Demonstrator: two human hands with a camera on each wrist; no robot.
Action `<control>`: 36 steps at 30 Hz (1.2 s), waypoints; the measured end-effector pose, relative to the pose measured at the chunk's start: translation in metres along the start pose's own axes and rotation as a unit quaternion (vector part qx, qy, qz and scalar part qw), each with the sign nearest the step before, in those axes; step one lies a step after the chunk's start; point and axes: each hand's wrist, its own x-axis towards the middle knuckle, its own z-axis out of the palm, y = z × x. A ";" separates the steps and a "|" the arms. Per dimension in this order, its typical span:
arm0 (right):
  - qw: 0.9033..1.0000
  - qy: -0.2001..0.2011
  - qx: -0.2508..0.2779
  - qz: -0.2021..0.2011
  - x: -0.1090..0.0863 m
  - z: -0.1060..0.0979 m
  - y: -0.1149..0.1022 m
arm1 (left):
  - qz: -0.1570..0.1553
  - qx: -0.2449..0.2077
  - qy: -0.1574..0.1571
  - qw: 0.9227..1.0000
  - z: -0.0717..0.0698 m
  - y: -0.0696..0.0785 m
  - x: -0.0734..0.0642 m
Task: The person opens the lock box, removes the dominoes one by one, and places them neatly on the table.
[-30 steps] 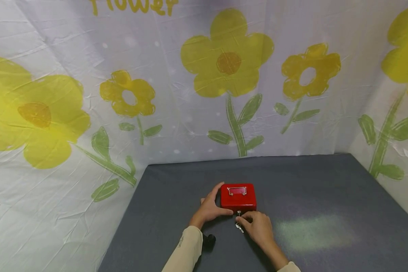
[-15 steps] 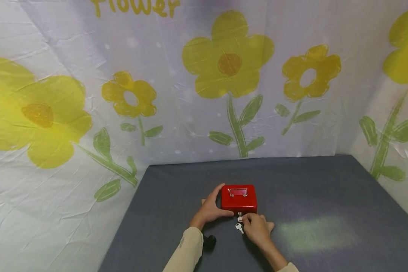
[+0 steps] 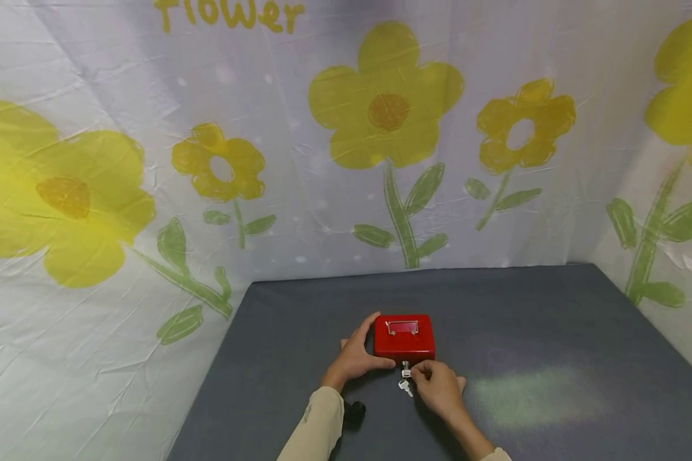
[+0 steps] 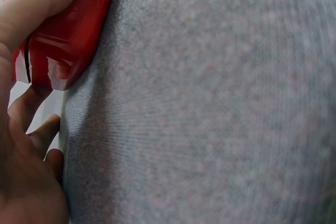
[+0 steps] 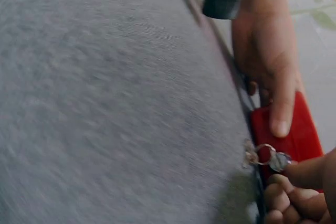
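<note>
A small red cash box [image 3: 403, 346] with a folded wire handle sits on the dark table, its lid down. My left hand [image 3: 354, 357] holds it at the left, thumb across the front face and fingers along the side and back; the left wrist view shows the thumb pressing the red metal [image 4: 73, 35]. A key [image 3: 406, 372] stands in the front lock. From the right, my right hand [image 3: 440, 387] pinches that key's head [image 5: 280, 161] between thumb and curled index finger. A second key [image 3: 405, 387] dangles from the joining ring [image 5: 266, 152].
The grey cloth-covered table [image 3: 530, 333] extends around the box. A black device [image 3: 355, 411] is at the left wrist, under the sleeve. Behind the table hangs a white sheet [image 3: 300, 192] printed with yellow flowers.
The right-hand fingers have shifted slightly right along the key, so its head and the hanging second key show more plainly. The left hand and the box have stayed in place.
</note>
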 end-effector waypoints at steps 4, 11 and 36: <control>1.000 -0.014 0.012 0.005 0.001 -0.005 0.001 | 0.003 0.003 0.000 1.000 0.000 -0.001 0.000; 0.996 -0.051 0.074 0.007 0.005 -0.024 0.000 | -0.001 0.012 0.002 1.000 0.000 0.000 0.000; 0.979 -0.074 0.002 -0.188 0.059 -0.039 0.043 | -0.008 0.009 -0.003 1.000 0.000 -0.002 -0.001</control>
